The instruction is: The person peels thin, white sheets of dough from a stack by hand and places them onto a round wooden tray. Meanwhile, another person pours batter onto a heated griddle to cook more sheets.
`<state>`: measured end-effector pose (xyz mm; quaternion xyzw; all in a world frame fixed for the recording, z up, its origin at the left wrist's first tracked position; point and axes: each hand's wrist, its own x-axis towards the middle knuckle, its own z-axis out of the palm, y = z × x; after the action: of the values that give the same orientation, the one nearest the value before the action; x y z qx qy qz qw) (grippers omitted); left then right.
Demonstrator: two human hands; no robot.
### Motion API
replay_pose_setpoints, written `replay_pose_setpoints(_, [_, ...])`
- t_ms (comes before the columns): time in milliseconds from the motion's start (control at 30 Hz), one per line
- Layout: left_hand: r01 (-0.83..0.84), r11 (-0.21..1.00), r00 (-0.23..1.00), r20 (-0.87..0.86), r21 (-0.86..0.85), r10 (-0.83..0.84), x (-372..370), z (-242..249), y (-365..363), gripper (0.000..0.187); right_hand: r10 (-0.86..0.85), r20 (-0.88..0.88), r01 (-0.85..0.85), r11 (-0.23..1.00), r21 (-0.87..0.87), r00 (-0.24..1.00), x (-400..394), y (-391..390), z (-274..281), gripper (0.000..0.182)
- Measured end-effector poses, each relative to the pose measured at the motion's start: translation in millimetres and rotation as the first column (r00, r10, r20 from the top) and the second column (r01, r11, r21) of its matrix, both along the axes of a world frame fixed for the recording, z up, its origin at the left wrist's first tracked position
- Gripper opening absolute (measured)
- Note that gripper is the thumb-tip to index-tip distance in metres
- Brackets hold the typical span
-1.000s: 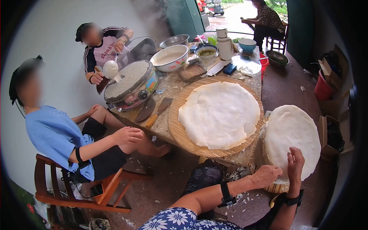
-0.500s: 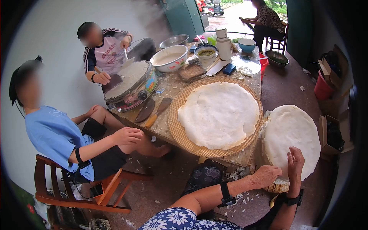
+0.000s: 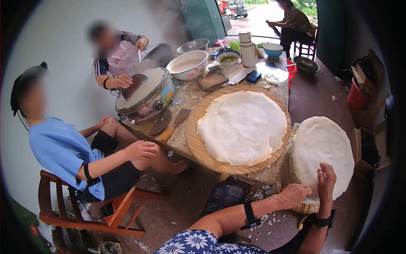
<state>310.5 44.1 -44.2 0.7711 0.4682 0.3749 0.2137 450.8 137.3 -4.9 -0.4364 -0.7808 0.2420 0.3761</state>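
A tall stack of thin white flatbreads (image 3: 323,148) stands at the lower right, on a pale base. My left hand (image 3: 297,195) is at the near left edge of this stack, fingers curled together; what they pinch, if anything, is hidden. Close beside it, my right hand (image 3: 326,180) is raised over the near part of the stack with bent fingers drawn together. I cannot make out anything between them. Left of the stack, more thin flatbread (image 3: 241,127) lies on a round woven mat (image 3: 195,144) on the table.
Across the table a person spreads batter on a round griddle (image 3: 144,103) with a dark scraper (image 3: 134,86). Another person sits on a wooden chair (image 3: 84,220) at left. A batter basin (image 3: 186,72), a flask (image 3: 247,53) and a wooden-handled spatula (image 3: 175,125) stand or lie on the table.
The co-worker's hand and dark scraper have moved right and up across the griddle, and that person leans forward more. My own hands have hardly moved.
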Motion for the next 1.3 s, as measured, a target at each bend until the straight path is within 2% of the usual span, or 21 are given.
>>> replay_pose_setpoints(567, [0.017, 1.000, 0.999, -0.036, -0.011, -0.018, -0.2, 1.1, -0.9, 0.008, 0.011, -0.029, -0.012, 0.999, -0.033, 1.000, 0.4, -0.2, -0.9, 0.022])
replay_pose_setpoints(1033, [0.034, 0.998, 0.999, -0.034, -0.052, -0.035, 0.4, 1.1, -1.0, 0.010, 0.005, 0.013, -0.006, 0.999, 0.033, 1.000, 1.6, 0.7, -1.5, 0.022])
replay_pose_setpoints(1300, [0.029, 0.998, 0.998, -0.057, -0.060, -0.033, 1.1, 0.6, -1.5, 0.010, 0.005, 0.011, -0.005, 1.000, 0.007, 1.000, 0.7, -0.4, 1.0, 0.022])
